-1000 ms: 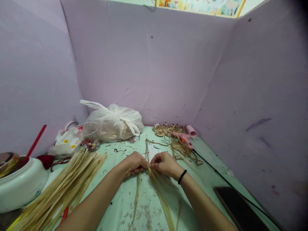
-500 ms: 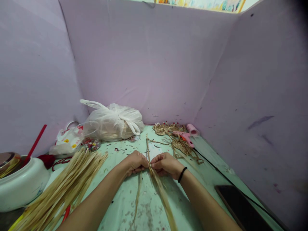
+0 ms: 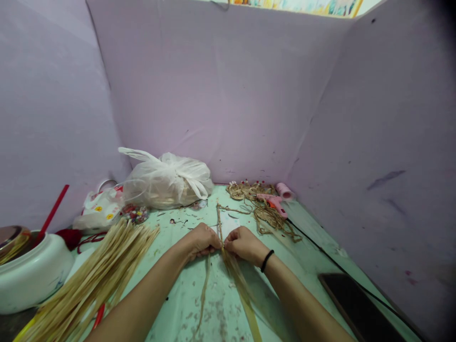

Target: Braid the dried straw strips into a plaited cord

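Both hands meet over the middle of the green table, their fingertips almost touching. My left hand (image 3: pixel 204 241) pinches a thin twisted cord (image 3: pixel 219 219) of straw-coloured fibre that runs away from me along the table. A narrow loose strand (image 3: pixel 204 299) hangs toward me from beneath it. My right hand (image 3: pixel 242 243) is closed on long flat fibre strips (image 3: pixel 245 299) at the cord's near end; they spread toward me over the tabletop. The exact grip of the fingertips is too small to make out. A black band (image 3: pixel 267 261) circles the right wrist.
Left lie a bundle of dry fibre strips (image 3: pixel 96 275), a white pot (image 3: pixel 35 275) and a tied plastic bag (image 3: pixel 167 183). Back right are coiled cord (image 3: pixel 269 216), a pink glue gun (image 3: pixel 274 203) with black cable and a pink spool (image 3: pixel 285 191). A phone (image 3: pixel 356 304) lies right.
The fibre strips below my right hand have fanned apart, one blurred strand swinging right. My right hand has shifted very slightly; my left hand stays in place.
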The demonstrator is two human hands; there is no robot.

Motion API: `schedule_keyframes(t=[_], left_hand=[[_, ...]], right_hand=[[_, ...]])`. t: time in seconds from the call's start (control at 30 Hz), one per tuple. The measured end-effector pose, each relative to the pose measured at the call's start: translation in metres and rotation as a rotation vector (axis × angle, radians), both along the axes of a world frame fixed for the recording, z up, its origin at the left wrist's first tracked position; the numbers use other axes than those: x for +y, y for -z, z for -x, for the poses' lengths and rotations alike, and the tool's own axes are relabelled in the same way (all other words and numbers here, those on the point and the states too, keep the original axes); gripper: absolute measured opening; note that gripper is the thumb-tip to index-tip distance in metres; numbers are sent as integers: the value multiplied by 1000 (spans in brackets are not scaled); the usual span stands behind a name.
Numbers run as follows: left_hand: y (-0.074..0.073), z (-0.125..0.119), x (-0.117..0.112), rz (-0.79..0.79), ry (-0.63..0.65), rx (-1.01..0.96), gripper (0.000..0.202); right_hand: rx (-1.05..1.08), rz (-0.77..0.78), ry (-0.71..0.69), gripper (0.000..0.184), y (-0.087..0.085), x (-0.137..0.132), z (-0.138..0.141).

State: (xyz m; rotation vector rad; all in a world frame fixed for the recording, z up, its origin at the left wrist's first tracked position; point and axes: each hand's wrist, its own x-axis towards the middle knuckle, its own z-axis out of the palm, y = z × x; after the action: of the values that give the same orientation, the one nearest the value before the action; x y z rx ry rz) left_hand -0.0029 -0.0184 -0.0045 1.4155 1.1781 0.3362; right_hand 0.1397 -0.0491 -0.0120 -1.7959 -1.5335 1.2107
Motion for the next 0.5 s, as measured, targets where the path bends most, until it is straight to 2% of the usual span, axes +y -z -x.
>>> schedule_keyframes(t=[0.1, 0.2, 0.4, 0.5], left_hand=[[3, -3, 1, -29, -15, 5, 10], [4, -6, 1, -60, -36, 23, 9], [0, -6, -3, -57, -20, 19, 10], [-2, -4, -2, -37, 2, -58, 8]], right_hand=[[-150, -100, -8, 11, 5, 3, -1], [-176, -120, 33, 10, 5, 3, 0], [144, 90, 6, 13, -10, -4, 3], [227, 69, 25, 12, -11, -4, 1]])
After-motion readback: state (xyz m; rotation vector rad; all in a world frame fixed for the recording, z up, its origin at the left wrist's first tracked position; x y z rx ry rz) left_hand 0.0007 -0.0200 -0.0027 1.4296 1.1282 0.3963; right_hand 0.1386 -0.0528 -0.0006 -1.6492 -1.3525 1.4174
